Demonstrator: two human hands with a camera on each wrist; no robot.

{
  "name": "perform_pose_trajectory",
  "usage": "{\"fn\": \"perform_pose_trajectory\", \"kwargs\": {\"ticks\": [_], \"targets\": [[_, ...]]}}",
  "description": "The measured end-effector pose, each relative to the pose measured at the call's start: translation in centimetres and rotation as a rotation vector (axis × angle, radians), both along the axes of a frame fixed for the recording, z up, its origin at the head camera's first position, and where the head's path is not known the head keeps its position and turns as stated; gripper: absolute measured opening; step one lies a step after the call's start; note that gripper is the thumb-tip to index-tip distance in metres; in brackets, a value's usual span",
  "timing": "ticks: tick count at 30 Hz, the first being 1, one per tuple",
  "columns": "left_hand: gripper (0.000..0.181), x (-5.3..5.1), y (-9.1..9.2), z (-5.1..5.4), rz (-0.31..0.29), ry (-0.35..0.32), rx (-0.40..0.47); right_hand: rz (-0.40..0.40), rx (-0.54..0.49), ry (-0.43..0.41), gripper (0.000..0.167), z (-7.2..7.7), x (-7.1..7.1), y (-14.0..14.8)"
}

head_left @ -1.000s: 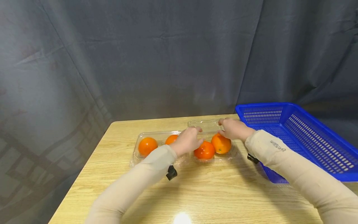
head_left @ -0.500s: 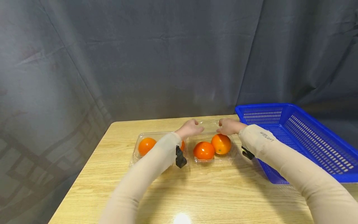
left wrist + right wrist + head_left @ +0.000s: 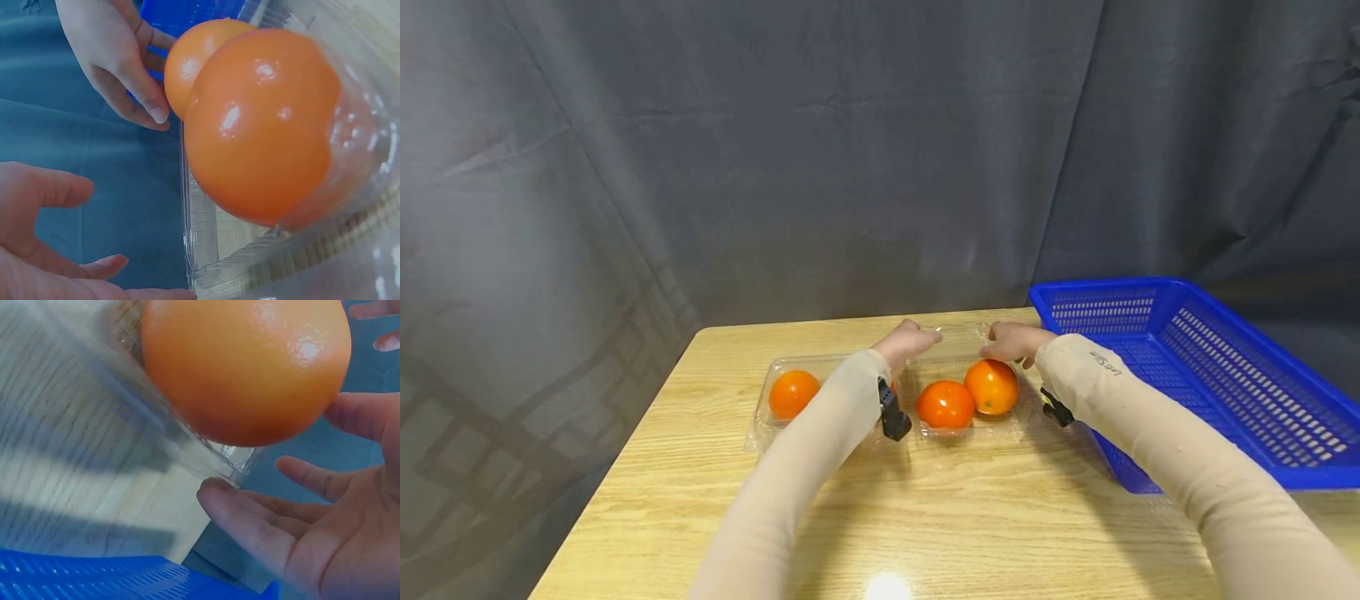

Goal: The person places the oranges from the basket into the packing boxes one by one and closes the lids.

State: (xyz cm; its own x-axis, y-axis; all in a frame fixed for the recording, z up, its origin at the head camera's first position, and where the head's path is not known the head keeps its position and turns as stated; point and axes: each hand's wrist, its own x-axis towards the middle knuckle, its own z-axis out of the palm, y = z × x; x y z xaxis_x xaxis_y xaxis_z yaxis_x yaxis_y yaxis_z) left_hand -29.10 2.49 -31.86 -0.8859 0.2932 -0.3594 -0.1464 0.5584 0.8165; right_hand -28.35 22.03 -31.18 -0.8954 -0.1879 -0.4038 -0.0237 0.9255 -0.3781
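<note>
An orange (image 3: pixel 992 387) and a glossy orange-red round fruit (image 3: pixel 945 405) sit side by side in a clear plastic clamshell box (image 3: pixel 955 432). Its see-through lid (image 3: pixel 962 335) lies back at the far side, between the two hands. My left hand (image 3: pixel 907 339) is at the lid's left side, with thumb and fingers spread apart in the left wrist view. My right hand (image 3: pixel 1011 340) is behind the orange; in the right wrist view its fingertips (image 3: pixel 215 494) are near the box's corner and its thumb is beside the orange. Whether either hand touches the lid is unclear.
Left of the hands, a second clear box (image 3: pixel 775 379) holds an orange fruit (image 3: pixel 793 394); my left forearm partly covers it. A large blue plastic basket (image 3: pixel 1157 287) stands at the right, close to my right arm. A dark curtain (image 3: pixel 865 167) hangs behind the wooden table (image 3: pixel 655 467).
My left hand has moved forward, from beside the orange-red fruit to the lid's left side. The right hand has shifted only slightly. The fruits and basket have stayed in place.
</note>
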Motion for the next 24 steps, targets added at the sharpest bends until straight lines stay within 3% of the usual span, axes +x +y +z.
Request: {"fn": "perform_pose_trajectory", "kwargs": {"ticks": [7,18,24], "targets": [[0.05,-0.2,0.5,0.2,0.024,0.024,0.019,-0.017,-0.023,-0.024,0.057,-0.6,-0.4,0.7],[0.06,-0.5,0.4,-0.2,0.024,0.005,-0.01,-0.048,-0.066,-0.042,0.063,-1.0,-0.6,0.9],[0.071,-0.4,0.3,-0.2,0.038,-0.049,0.046,-0.059,-0.077,-0.049,0.067,-1.1,-0.7,1.1]]}}
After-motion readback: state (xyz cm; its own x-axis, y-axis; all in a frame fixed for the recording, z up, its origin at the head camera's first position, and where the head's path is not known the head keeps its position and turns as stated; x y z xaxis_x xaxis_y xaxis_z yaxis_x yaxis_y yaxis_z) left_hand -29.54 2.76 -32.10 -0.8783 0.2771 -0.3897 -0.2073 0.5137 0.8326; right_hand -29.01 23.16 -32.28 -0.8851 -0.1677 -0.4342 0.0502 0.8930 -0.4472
